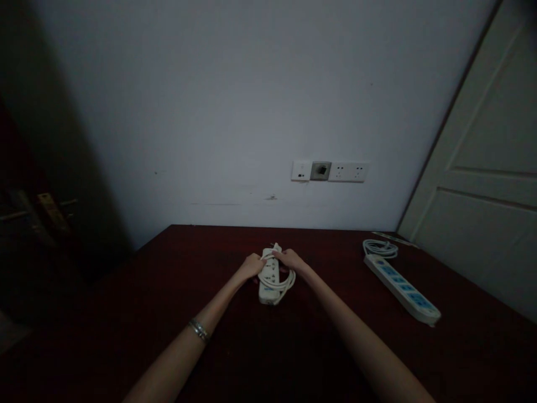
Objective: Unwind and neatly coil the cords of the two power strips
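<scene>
A white power strip lies lengthwise in front of me on the dark red table, its sockets facing up. Its white cord is gathered in loops over the strip and bulges out on the right side. My left hand is closed at the strip's upper left edge, thumb over the top by the cord. From the other side my right hand pinches the cord near the strip's far end, where the plug seems to stick out. The undersides of both hands' fingers are partly hidden.
To the right lies a second, longer power strip with blue socket panels and a coiled white cord. Wall sockets sit above the table. A pale panelled door stands right; a door handle shows left.
</scene>
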Demonstrator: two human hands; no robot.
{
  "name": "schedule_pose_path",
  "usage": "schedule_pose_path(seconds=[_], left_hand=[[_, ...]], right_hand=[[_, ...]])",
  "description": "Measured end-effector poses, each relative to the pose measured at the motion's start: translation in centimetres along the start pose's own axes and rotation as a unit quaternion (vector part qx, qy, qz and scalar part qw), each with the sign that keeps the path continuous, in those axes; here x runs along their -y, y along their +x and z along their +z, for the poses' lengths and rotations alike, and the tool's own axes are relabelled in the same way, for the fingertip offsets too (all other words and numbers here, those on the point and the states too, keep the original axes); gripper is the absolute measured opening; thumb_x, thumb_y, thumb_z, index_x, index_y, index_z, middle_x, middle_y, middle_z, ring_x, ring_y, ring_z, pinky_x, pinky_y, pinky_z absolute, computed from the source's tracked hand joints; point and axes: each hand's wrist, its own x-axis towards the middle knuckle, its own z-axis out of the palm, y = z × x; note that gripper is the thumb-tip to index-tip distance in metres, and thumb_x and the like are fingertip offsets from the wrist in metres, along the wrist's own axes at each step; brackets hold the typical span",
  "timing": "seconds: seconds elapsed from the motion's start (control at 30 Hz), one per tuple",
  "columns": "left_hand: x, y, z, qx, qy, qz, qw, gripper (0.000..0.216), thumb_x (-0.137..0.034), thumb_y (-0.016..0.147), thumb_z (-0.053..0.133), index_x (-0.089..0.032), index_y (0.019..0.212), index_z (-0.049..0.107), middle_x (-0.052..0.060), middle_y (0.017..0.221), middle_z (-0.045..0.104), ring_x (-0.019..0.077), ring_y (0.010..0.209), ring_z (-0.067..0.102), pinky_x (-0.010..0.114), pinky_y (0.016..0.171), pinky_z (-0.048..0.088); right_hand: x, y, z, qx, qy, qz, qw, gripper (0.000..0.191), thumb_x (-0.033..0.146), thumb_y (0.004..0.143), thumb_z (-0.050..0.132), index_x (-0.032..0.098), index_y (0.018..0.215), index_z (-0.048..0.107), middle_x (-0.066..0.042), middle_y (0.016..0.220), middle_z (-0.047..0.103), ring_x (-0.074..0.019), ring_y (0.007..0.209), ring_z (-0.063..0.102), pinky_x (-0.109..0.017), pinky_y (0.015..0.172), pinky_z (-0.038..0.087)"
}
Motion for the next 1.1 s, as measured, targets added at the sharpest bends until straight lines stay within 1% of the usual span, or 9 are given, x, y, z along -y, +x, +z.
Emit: schedule_pose_path(seconds=[0.07,0.17,0.33,0.5,0.57,0.67,0.8,0.97,1.1], left_hand=[[-0.1,0.1,0.0,-0.022,-0.008,0.007,1.0,0.023,-0.024,0.079,0.049,-0.01,0.063,0.059,0.006,0.057,0.06,0.0174,0.056,0.061,0.023,0.05,0.042],[-0.2,0.2,0.0,-0.049,-0.032,0.024,0.998,0.022,-0.023,0.077,0.053,-0.01,0.06,0.06,0.005,0.057,0.061,0.0178,0.066,0.062,0.021,0.054,0.041],[-1.0,-0.1,0.0,-0.062,-0.108,0.063,0.99,0.024,-0.026,0.08,0.05,-0.008,0.077,0.066,0.009,0.075,0.068,0.0174,0.071,0.063,0.022,0.058,0.042],[-3.2,-0.9,1.7,-0.043,-0.184,0.087,0.978,0.022,-0.021,0.08,0.052,-0.008,0.091,0.066,0.01,0.091,0.069,0.0152,0.075,0.063,0.022,0.063,0.046],[-4.6,-1.2,3.0,-0.019,-0.208,0.08,0.975,0.021,-0.02,0.078,0.054,-0.008,0.092,0.064,0.011,0.091,0.068,0.0152,0.074,0.063,0.022,0.062,0.047],[-7.1,-1.1,5.4,0.053,-0.236,0.054,0.969,0.024,-0.018,0.075,0.057,-0.008,0.095,0.062,0.011,0.086,0.069,0.0167,0.069,0.064,0.025,0.056,0.05],[-10.5,-0.2,9.5,0.145,-0.264,0.029,0.953,0.016,-0.011,0.069,0.059,-0.007,0.083,0.064,0.01,0.077,0.069,0.0178,0.068,0.065,0.027,0.056,0.053],[-13.6,1.4,15.1,0.155,-0.283,0.016,0.946,0.017,-0.006,0.07,0.055,-0.006,0.086,0.062,0.012,0.082,0.069,0.0179,0.072,0.066,0.027,0.06,0.054],[-15.5,2.5,18.2,0.148,-0.284,0.007,0.947,0.022,-0.006,0.07,0.055,-0.007,0.091,0.06,0.013,0.09,0.068,0.0192,0.076,0.066,0.029,0.06,0.054]], right_hand=[[0.0,-0.3,0.2,-0.007,0.024,-0.001,1.0,0.025,0.033,0.088,0.052,0.01,0.082,0.058,0.003,0.066,0.056,-0.0047,0.05,0.051,-0.018,0.048,0.045],[0.4,-1.2,0.3,-0.02,0.077,-0.022,0.997,0.022,0.03,0.088,0.052,0.01,0.083,0.058,0.003,0.064,0.056,-0.005,0.049,0.051,-0.017,0.047,0.044],[1.5,-3.3,-0.4,-0.025,0.177,-0.069,0.982,0.022,0.031,0.086,0.052,0.015,0.098,0.06,0.0,0.068,0.063,-0.008,0.052,0.057,-0.02,0.051,0.05],[1.5,-5.1,-3.6,-0.019,0.222,-0.079,0.972,0.028,0.029,0.081,0.059,0.017,0.106,0.059,-0.002,0.077,0.065,-0.009,0.057,0.06,-0.02,0.054,0.052],[0.9,-5.6,-5.8,-0.012,0.231,-0.067,0.971,0.029,0.029,0.079,0.061,0.017,0.105,0.06,-0.004,0.078,0.066,-0.0106,0.058,0.06,-0.021,0.054,0.052],[-0.7,-6.5,-9.6,-0.001,0.234,-0.045,0.971,0.029,0.029,0.077,0.063,0.015,0.103,0.06,-0.006,0.079,0.067,-0.0127,0.06,0.061,-0.023,0.054,0.052],[-3.0,-7.6,-14.9,-0.005,0.218,-0.004,0.976,0.032,0.027,0.074,0.064,0.013,0.103,0.06,-0.007,0.08,0.068,-0.0127,0.059,0.061,-0.023,0.052,0.05],[-5.5,-8.3,-19.9,-0.009,0.186,0.026,0.982,0.028,0.026,0.076,0.06,0.012,0.099,0.059,-0.006,0.078,0.067,-0.0134,0.059,0.061,-0.026,0.057,0.051],[-6.6,-8.3,-22.6,-0.021,0.15,0.034,0.988,0.021,0.025,0.075,0.06,0.013,0.093,0.059,-0.007,0.079,0.067,-0.0129,0.062,0.061,-0.024,0.058,0.05]])
